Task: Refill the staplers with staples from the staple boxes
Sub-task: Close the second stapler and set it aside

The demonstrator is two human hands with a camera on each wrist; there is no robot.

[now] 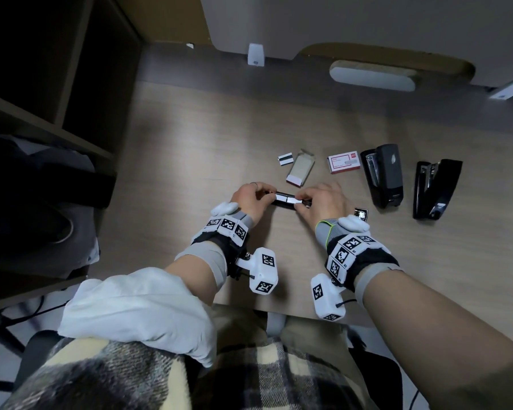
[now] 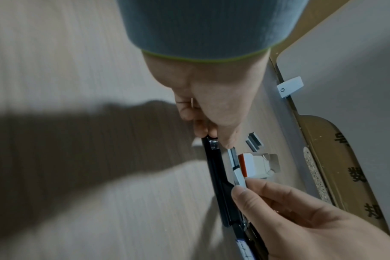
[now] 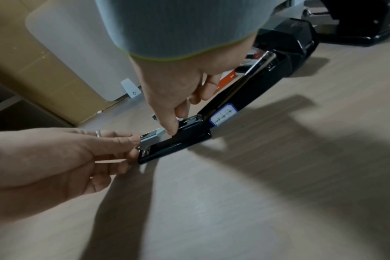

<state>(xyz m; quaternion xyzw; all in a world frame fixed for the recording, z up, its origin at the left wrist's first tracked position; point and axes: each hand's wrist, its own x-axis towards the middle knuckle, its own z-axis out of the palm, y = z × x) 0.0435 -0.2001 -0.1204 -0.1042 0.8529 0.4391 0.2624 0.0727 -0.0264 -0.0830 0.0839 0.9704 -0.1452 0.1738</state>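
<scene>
A black stapler [image 1: 282, 202] lies open on the desk between both hands, its lid [image 3: 252, 82] swung back flat. My left hand [image 1: 262, 195], with a ring on it, pinches the stapler's front metal end [image 3: 142, 142]. A silver staple strip [image 2: 235, 165] lies along the magazine, and my right hand [image 1: 299, 199] pinches its near end between thumb and forefinger [image 2: 241, 187]. In the right wrist view the forefinger [image 3: 173, 129] points down onto the magazine. An open staple box [image 1: 301, 170] lies just behind the hands, next to a closed red-and-white one [image 1: 344, 163].
Two more black staplers [image 1: 384, 176] [image 1: 436, 189] lie open at the right. Loose staple strips [image 1: 285, 159] sit left of the open box. A small black-and-white tag [image 1: 361, 213] lies by my right wrist. A dark shelf unit [image 1: 57, 84] stands at the left.
</scene>
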